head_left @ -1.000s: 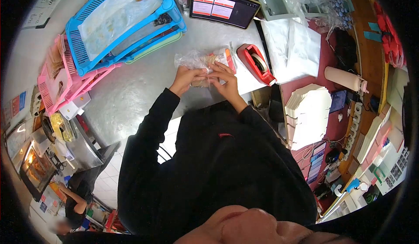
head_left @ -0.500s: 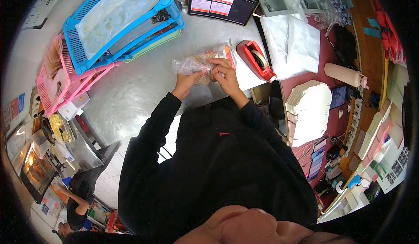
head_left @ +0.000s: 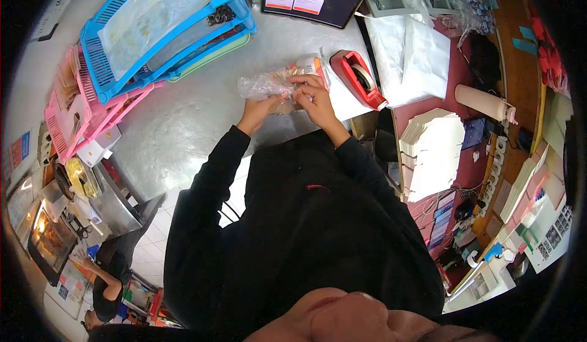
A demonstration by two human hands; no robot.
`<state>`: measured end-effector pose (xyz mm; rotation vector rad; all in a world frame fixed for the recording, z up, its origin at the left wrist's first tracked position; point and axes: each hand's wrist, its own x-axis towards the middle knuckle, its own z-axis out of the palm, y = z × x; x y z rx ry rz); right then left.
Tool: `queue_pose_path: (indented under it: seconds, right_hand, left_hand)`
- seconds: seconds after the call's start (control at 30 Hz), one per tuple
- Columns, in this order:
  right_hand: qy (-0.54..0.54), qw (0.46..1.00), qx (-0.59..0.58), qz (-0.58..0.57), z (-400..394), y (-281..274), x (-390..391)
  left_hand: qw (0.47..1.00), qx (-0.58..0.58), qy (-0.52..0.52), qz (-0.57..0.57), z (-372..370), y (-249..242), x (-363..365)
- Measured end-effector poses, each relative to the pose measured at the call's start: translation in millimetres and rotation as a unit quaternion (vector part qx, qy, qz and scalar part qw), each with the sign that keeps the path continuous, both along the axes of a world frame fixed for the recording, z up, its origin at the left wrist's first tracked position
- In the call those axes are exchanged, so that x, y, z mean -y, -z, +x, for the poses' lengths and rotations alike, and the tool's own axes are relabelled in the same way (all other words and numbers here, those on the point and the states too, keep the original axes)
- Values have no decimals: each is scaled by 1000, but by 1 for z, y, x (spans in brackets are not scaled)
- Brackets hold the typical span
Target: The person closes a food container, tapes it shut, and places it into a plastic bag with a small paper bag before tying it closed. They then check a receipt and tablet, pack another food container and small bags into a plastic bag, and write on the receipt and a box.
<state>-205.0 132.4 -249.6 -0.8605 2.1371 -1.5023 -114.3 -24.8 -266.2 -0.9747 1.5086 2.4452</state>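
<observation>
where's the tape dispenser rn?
Head view: the red tape dispenser sits on the grey counter, just right of the right hand and the clear plastic bag, below the tablet.

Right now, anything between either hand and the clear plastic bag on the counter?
Nothing visible. The left hand and right hand are both already on the clear plastic bag, gripping it over the grey counter. The red tape dispenser sits off to the right, apart from the bag.
</observation>
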Motion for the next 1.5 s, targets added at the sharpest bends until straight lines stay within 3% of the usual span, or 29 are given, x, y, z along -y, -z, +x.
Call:
queue_pose_path:
  seconds: [0.23,0.3,0.4,0.43,0.5,0.53,0.6,0.73,0.8,0.87,0.9,0.93,1.0,1.03,1.07,1.13,1.23,1.3,1.43,1.5]
  right_hand:
    - [19,999,-2,30,-3,-1,3]
    - [35,999,3,31,0,-2,7]
    - [112,993,11,24,3,-9,8]
    - [89,996,8,31,1,-9,5]
    - [58,997,9,45,-4,-10,5]
    - [58,996,12,61,-3,-11,5]
    - [50,995,20,80,-5,-12,6]
    - [33,996,56,62,-2,-20,10]
    - [32,996,79,32,8,-22,4]
    - [62,935,349,5,17,-20,-10]
    - [63,976,194,71,14,-8,-12]
    - [64,975,199,73,15,-3,-18]
    - [43,970,229,72,13,2,-27]
    - [65,949,308,19,9,3,-31]
    - [68,947,312,22,2,7,-35]
    - [77,994,40,64,-23,27,-35]
    - [104,991,-56,68,-45,54,-17]
    - [123,990,-36,57,-47,65,-17]
    - [163,986,-8,31,-41,73,-17]
    - [180,984,4,16,-41,75,-19]
  left_hand:
    - [996,-34,43,-77,2,5,3]
    - [916,-191,121,-332,-2,5,6]
    - [903,-189,138,-361,0,11,4]
    - [905,-186,135,-358,0,16,4]
    - [949,-215,114,-202,-1,25,2]
    - [953,-206,108,-196,2,29,-1]
    - [972,-196,0,129,2,32,0]
    - [980,-188,29,56,7,31,2]
    - [988,-64,93,-106,6,12,2]
    - [992,-98,51,-59,8,14,4]
    - [990,-138,12,-13,10,14,3]
    - [991,-133,13,-10,11,12,2]
    - [979,-124,79,-145,11,8,-2]
    - [979,-120,81,-142,9,10,-1]
    - [977,-112,84,-161,9,10,-1]
    - [975,-103,87,-177,5,10,-1]
    - [953,-138,130,-235,-1,4,-3]
    - [972,-98,109,-182,-4,-1,-5]
    - [966,-111,63,-225,3,7,-15]
    - [990,-29,23,-134,5,10,-17]
